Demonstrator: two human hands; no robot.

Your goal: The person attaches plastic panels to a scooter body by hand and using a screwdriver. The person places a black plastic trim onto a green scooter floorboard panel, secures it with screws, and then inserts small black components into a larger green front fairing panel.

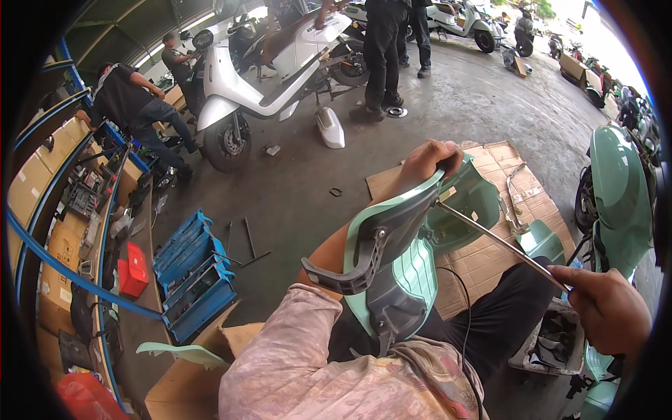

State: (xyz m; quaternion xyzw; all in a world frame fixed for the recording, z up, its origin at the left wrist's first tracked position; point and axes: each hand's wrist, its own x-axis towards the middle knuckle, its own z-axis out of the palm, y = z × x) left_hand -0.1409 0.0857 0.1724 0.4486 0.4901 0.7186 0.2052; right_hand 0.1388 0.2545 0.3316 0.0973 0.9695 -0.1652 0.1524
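The right hand (607,308) is closed, its fingers wrapped round the near end of a long thin metal rod (500,241), the index finger laid along it; the left hand (439,155) is folded over the top edge of a scooter panel (414,276), fingers gripping that rim; the rod slants up and leftward from the right fingers, its far end at the panel's dark side just below the left fingers, though whether it sits in a hole I cannot tell; the left forearm passes behind the panel, while the right enters from the side, wrist low; the panel stands on end over the lap, pale green with ribbing, backed in dark grey plastic, a curved grey loop jutting leftward; just beyond it are another green shell (465,210) and flattened cardboard (472,276); leftward of the left fingers, apart, lies an open blue toolbox (192,276); well beyond those fingers, a white scooter (262,98) carries dark lettering on its flank, too small to read surely.
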